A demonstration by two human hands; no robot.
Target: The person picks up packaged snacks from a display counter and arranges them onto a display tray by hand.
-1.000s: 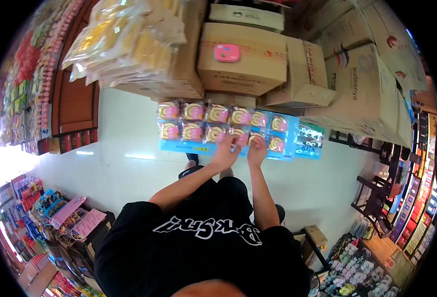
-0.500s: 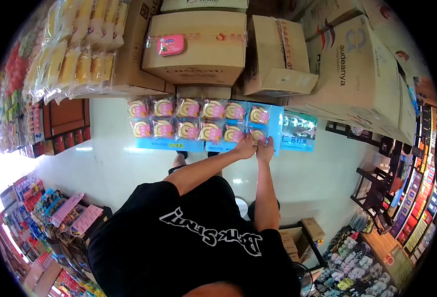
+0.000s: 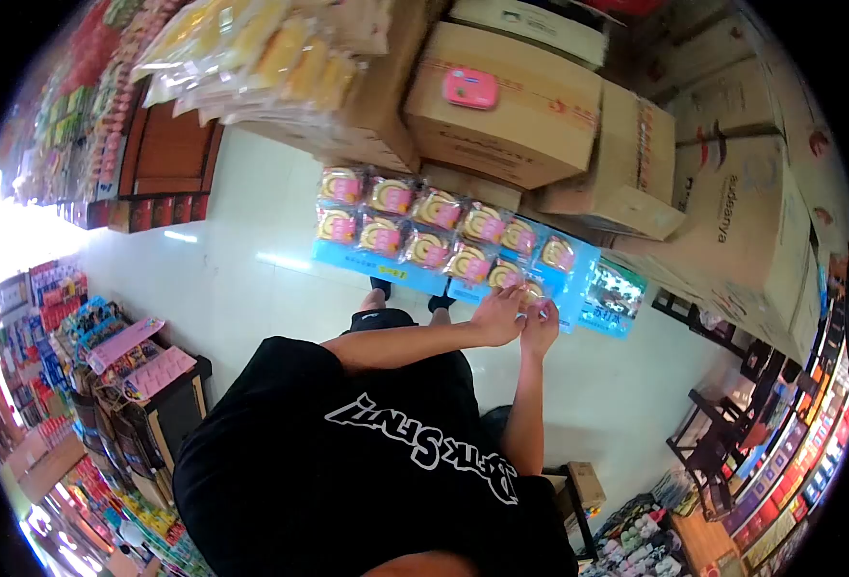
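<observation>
Wrapped swirl-shaped pastries [image 3: 429,247] with pink labels lie in two rows on blue printed boxes [image 3: 415,276]. At the near right end of the rows, my left hand [image 3: 498,317] and my right hand [image 3: 540,329] are side by side on one wrapped pastry [image 3: 532,292]. The fingers of both hands are closed at its near edge and partly cover it. Another wrapped pastry [image 3: 557,254] lies just beyond it, and one more [image 3: 504,276] sits to the left of my fingers.
Behind the rows stand large cardboard cartons [image 3: 511,106], one with a pink tin [image 3: 470,88] on top. Bagged yellow snacks [image 3: 280,58] are piled at upper left. A green-and-blue pack [image 3: 613,296] lies at right. Shop shelves and goods line both sides.
The view has turned, so the rows and cartons appear tilted and further right. Both hands remain at the same near-right wrapped pastry.
</observation>
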